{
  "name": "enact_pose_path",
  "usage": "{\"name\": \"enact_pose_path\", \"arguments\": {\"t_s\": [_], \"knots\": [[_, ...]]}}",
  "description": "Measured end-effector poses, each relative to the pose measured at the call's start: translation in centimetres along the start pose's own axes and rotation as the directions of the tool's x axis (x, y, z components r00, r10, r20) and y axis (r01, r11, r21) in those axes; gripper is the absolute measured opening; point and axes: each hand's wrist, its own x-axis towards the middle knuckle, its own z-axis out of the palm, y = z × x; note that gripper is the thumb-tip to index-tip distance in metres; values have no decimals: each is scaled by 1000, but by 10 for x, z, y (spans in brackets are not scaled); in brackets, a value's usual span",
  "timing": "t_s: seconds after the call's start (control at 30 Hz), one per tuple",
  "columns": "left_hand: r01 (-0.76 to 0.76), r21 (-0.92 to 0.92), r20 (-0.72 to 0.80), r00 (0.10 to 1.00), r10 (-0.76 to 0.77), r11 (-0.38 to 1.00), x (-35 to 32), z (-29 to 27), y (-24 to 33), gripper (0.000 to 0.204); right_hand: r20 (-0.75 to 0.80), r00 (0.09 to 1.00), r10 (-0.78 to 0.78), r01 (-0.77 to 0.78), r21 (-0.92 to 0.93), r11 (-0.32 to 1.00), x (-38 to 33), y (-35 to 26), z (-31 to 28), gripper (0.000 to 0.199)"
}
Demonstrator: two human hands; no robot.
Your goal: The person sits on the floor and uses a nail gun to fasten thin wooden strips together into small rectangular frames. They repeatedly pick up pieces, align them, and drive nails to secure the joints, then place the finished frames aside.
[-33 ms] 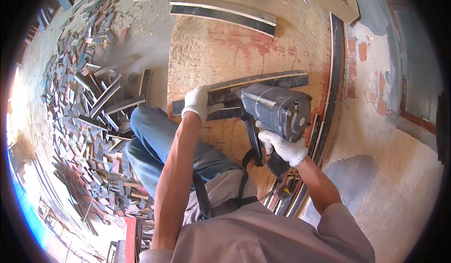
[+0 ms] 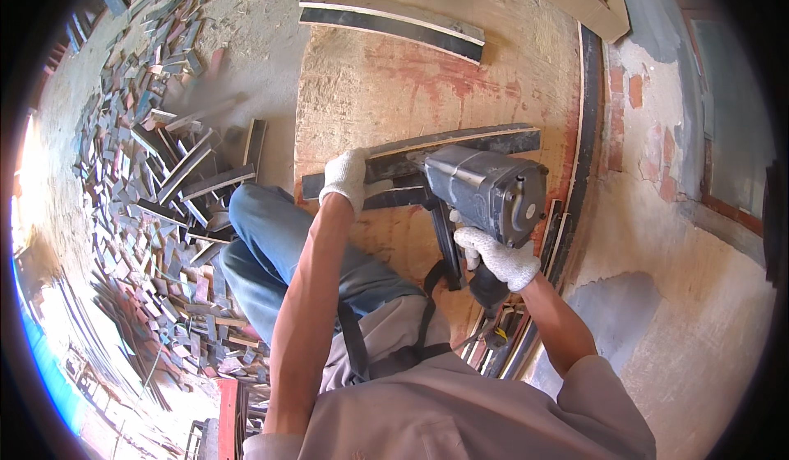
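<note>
Head view, looking down on a plywood sheet (image 2: pixel 386 82) laid on the floor. Nothing has shifted since the earlier frame: both hands, the tool and the strips lie as they did.

The right hand (image 2: pixel 497 256), in a white knit glove, is wrapped closed around the handle of a grey pneumatic nail gun (image 2: pixel 486 189). The gun's body sits over the near right part of the sheet, its round rear cap turned toward the right edge and its nose hidden against the strip beneath it; a dark magazine runs from the body toward the sheet's near edge.

The left hand (image 2: pixel 345 177), also gloved, presses palm-down with fingers bent on a dark-faced plywood strip (image 2: pixel 444 144). The strip's long axis runs across the sheet from near its left edge up toward its right edge, slightly curved.

A second curved strip (image 2: pixel 393 21) lies well apart, near the far edge. Offcuts (image 2: pixel 173 164) are heaped on the floor off the left edge.
</note>
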Motion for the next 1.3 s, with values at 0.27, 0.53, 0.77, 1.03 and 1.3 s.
{"name": "enact_pose_path", "arguments": {"t_s": [0.27, 0.53, 0.77, 1.03, 1.3], "knots": [[-15, -18, 14, 1000, 15, 1000, 2, 2, -1, 20, 83, 996, 8, 4, -144, 990, 9, 14, 10, 25], [-51, -14, -16, 999, 51, 999, -2, 1, -2, 23, 28, 999, -26, 29, -109, 994, -15, 33, 15, 28], [-534, 199, -58, 831, 553, 822, -15, -84, 32, 28, -37, 976, -214, 157, -563, 811, -56, 33, 60, 75], [-724, 383, -113, 579, 807, 573, -62, -410, 86, 67, 257, 962, -94, 261, -756, 601, -12, 35, 41, 37], [-651, 473, -402, 441, 803, 594, -45, -352, 31, 58, -107, 518, -849, 254, -928, 272, 250, -97, -71, 45]]}}
